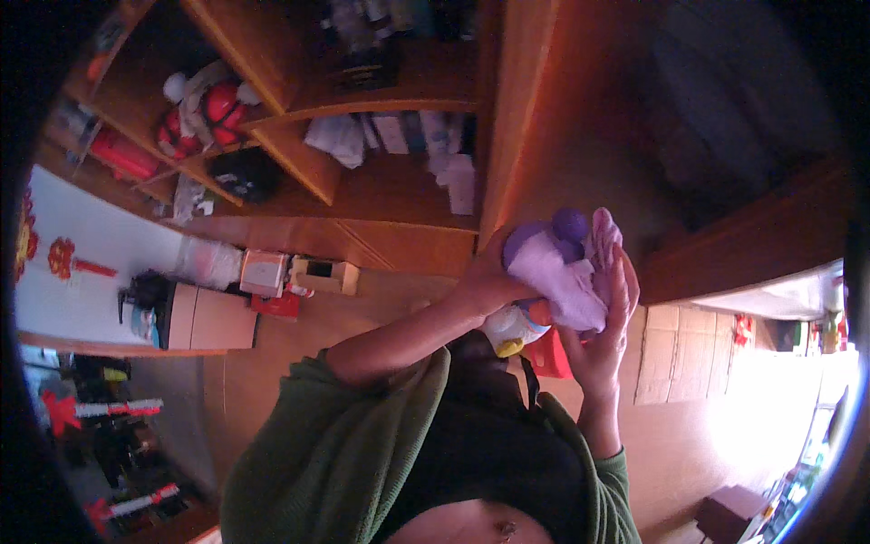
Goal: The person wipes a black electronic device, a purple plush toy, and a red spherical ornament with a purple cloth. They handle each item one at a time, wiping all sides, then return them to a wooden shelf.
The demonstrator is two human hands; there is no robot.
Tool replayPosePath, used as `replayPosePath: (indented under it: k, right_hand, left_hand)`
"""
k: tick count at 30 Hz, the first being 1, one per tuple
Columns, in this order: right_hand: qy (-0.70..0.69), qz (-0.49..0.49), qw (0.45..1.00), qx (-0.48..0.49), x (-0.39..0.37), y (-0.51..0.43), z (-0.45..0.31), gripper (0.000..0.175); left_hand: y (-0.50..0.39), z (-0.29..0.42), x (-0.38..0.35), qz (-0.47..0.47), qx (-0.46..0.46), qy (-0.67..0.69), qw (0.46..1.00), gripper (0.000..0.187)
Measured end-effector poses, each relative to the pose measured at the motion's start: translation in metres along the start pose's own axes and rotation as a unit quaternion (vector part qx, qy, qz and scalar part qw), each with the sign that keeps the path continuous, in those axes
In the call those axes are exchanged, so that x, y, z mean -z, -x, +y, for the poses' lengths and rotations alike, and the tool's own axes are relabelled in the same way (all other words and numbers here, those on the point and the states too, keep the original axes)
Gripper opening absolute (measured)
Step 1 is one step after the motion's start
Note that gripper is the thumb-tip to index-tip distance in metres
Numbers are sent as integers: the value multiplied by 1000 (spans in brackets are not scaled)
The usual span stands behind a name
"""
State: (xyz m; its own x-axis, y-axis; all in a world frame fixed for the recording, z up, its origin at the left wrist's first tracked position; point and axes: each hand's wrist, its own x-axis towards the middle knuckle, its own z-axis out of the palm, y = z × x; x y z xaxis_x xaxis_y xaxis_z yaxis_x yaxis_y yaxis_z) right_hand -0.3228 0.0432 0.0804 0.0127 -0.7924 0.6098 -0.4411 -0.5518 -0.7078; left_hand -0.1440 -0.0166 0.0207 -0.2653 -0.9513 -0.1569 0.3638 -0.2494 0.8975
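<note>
Before my chest is a figure, apparently a toy, with a rounded purple part [569,226], a white lower part [506,328] and a yellow piece at its end. My left hand [499,275] grips it from the left side. A pale pink cloth [561,282] drapes over much of the figure. On the right, my right hand [608,316] holds the cloth against it, fingers pointing up along a bunched fold. The cloth and hands hide the figure's middle, so its exact kind cannot be told.
A wooden shelf unit [401,214] holds papers or books, red-and-white items [221,109] and a black bag-like object [245,173]. Small boxes [264,272] and a pinkish cabinet [211,316] stand left. Flattened cardboard [683,353] lies right; something red [549,355] shows below my hands.
</note>
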Motion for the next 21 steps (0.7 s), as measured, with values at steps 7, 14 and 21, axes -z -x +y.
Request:
replayPosePath:
  k: [7,14,21]
  right_hand:
    - [-59,-89,994,-3,-28,14,12,58]
    - [-253,5,950,-184,-101,-14,0,59]
    - [-170,-139,976,-3,-218,-49,-70,62]
  left_hand:
    - [41,-3,45,31,-136,-44,989,103]
    - [94,64,138,111,-185,-183,959,112]
    - [122,115,213,136,-238,-252,928,110]
